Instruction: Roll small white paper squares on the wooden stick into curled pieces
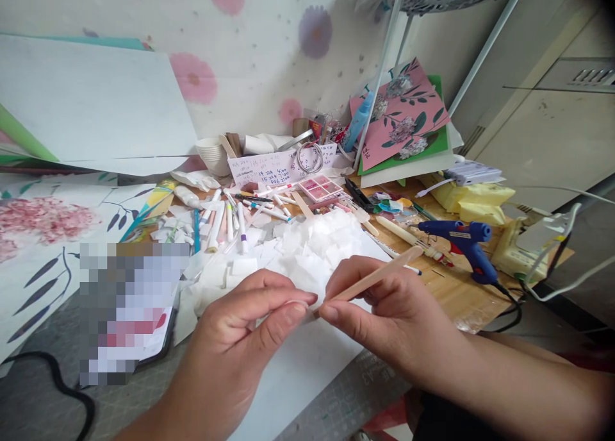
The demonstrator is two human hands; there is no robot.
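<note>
Grasps flat, pale wooden stick [379, 274] in right hand [403, 319], slanting lengthwise toward frame's upper right; pinches with left hand [240, 332] near its lower end, cannot tell on what.

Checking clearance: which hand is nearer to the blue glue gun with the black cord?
Right. The right hand is just left of the blue glue gun; the left hand is farther left.
</note>
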